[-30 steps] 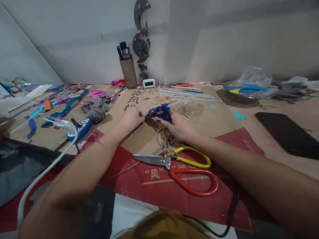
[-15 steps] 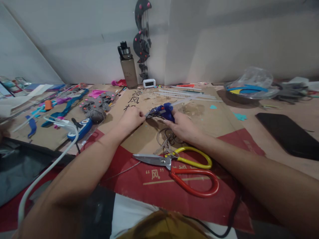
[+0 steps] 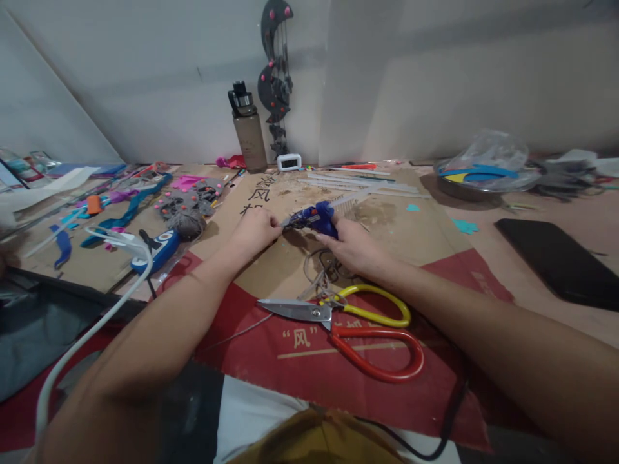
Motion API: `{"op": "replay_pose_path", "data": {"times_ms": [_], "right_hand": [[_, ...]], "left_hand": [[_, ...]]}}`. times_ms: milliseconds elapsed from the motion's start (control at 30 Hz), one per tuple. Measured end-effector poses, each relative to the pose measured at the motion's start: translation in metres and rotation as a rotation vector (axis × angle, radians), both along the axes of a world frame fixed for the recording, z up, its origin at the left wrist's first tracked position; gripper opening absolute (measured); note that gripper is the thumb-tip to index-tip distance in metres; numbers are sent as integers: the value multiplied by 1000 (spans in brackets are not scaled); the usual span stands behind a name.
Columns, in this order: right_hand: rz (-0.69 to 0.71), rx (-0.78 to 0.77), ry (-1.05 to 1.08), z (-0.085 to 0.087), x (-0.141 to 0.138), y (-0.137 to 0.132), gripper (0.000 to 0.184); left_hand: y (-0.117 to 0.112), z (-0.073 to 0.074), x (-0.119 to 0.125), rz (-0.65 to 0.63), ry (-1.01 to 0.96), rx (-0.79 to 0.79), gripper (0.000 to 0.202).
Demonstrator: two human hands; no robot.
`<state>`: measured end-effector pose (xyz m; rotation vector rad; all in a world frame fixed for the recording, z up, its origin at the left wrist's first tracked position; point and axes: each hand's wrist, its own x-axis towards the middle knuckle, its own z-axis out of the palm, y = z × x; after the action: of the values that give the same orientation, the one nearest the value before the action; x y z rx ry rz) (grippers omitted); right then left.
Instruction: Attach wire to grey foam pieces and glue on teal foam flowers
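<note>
My right hand [image 3: 355, 245] is wrapped round a blue glue gun [image 3: 314, 216] that lies low over the brown cardboard sheet [image 3: 396, 232], its nozzle pointing left. My left hand [image 3: 254, 232] is closed in a pinch right at the nozzle tip; what it pinches is too small to make out. A clear glue stick [image 3: 345, 200] sticks out of the gun's back. Just below my right hand lies a tangle of wire [image 3: 324, 267].
Scissors with one yellow and one red handle [image 3: 358, 325] lie near me. A brown water bottle [image 3: 249, 129] and small white clock [image 3: 289, 162] stand at the wall. Coloured foam scraps [image 3: 140, 196] and a second blue glue gun [image 3: 155, 250] lie left. A black pad [image 3: 556, 258] and bagged bowl [image 3: 483, 167] sit right.
The glue gun and my right hand shifted very slightly; both hands stay at the same spot on the cardboard.
</note>
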<state>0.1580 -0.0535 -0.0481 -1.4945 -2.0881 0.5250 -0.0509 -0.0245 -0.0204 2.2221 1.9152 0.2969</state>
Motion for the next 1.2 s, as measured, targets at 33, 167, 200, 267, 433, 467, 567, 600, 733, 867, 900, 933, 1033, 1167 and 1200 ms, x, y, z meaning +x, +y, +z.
{"op": "replay_pose_path", "data": {"times_ms": [33,167,200,267,433,467,567,600,733,867,900,933,1033,1167,1200], "right_hand": [[-4,3,6,0,1,0,31],[-12,23,25,0,1,0,33],[-12,24,22,0,1,0,33],[-10,17,3,0,0,0,33],[14,20,-28,0,-5,1,34],[18,27,-35,0,-5,1,34],[10,30,-63,-1,-4,1,35],[4,25,-67,-1,-3,1,34],[-15,21,-59,2,-1,-1,33],[-19,31,-49,4,-2,-2,35],[-13,30,-45,4,-3,-2,35],[-7,29,-41,4,-4,-2,34],[14,32,-38,2,-5,0,31],[13,29,-46,2,-5,0,31],[7,24,-47,2,-5,0,32]], "left_hand": [[0,0,0,-4,-5,3,18],[0,0,0,-14,-29,17,17],[0,0,0,-15,-31,17,17],[0,0,0,-15,-26,13,18],[-1,1,1,-10,-7,9,19],[-1,1,1,-10,-7,8,19],[-2,2,1,-25,-13,4,19],[-2,2,1,-29,-14,5,19],[-2,3,1,-30,-6,11,18],[-1,2,1,-27,4,2,19],[0,2,1,-24,5,1,19],[0,2,0,-21,6,1,19],[0,1,0,-25,6,13,20],[-1,2,1,-11,3,3,20],[-2,3,2,-9,5,0,20]]}}
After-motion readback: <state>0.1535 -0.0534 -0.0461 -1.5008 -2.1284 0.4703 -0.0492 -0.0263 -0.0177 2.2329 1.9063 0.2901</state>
